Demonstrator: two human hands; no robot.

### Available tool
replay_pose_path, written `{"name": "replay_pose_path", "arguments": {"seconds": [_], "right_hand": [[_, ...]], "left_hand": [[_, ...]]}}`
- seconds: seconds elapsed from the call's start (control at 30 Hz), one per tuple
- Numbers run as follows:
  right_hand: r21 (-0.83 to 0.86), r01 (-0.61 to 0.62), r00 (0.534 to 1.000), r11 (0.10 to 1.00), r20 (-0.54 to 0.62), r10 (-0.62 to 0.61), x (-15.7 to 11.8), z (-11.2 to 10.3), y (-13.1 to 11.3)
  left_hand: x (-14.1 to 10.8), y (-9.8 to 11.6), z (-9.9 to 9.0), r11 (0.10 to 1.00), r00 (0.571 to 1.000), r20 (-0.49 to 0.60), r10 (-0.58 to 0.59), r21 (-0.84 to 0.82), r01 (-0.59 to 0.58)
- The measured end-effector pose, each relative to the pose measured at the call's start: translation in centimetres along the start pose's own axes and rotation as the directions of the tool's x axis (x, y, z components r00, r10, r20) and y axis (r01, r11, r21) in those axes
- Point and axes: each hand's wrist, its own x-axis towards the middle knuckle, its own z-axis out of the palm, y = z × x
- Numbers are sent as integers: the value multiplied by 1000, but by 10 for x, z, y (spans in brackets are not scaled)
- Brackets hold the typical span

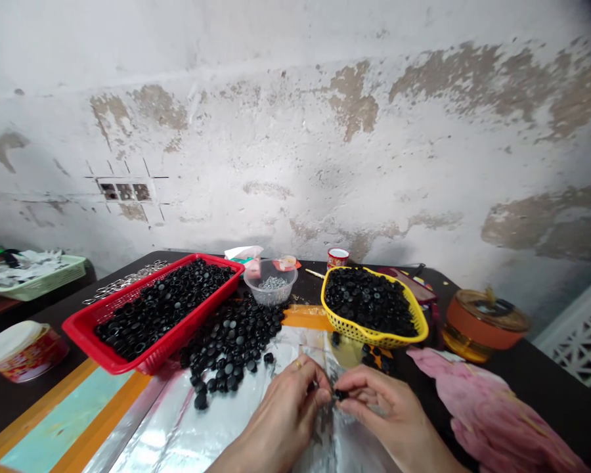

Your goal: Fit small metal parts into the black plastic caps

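My right hand [387, 404] pinches a small black plastic piece [341, 395] between thumb and fingertips. Close beside it, the closed fingers of my left hand [295, 397] meet the piece's near side; what they hold, if anything, is hidden. Both hands are over a silvery plastic sheet [246, 427]. To the left lies a loose heap of black round caps [231, 335]. Beyond my right hand stands a yellow basket [374, 336] full of small black parts, with several black pieces [374, 358] lying by its near edge.
A long red basket [152, 364] of black rings and caps stands at the left. A clear bowl [270, 294] of small metal pieces sits at the back. On the right are a pink cloth [497, 407] and an orange-brown round container [487, 322]. A paper tub [27, 355] stands far left.
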Motion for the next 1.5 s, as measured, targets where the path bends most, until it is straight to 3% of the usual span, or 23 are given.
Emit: {"name": "replay_pose_path", "arguments": {"seconds": [0.3, 0.57, 0.67, 0.8, 0.9, 1.07, 1.27, 1.5], "right_hand": [[-23, 34, 999, 999, 30, -33, -1, -1, -2], [63, -60, 998, 996, -13, 61, -1, 2, 0], [-7, -13, 1000, 1000, -1, 13, -2, 0, -2], [-148, 141, 990, 979, 47, -135, -4, -3, -5], [-147, 171, 985, 974, 40, -167, -4, -3, -4], [38, 38, 999, 999, 7, -38, -3, 1, 4], [325, -79, 997, 942, 11, 80, -2, 7, 7], [300, -214, 969, 930, -53, 241, -1, 5, -8]], "left_hand": [[-1, 3, 0, 999, 1000, -3, -4, 35, 4], [-3, 5, 0, 998, 1000, 19, -25, 52, 24], [-3, 6, 0, 998, 999, 22, -33, 47, 32], [-3, 5, 1, 1000, 999, 25, -28, 10, 28], [-2, 1, 4, 999, 999, 18, -40, -32, 41], [0, -8, 8, 988, 996, -25, -89, -132, 85], [1, -14, 11, 977, 991, -95, -89, -204, 68], [3, -10, 7, 964, 991, -100, -87, -260, 59]]}}
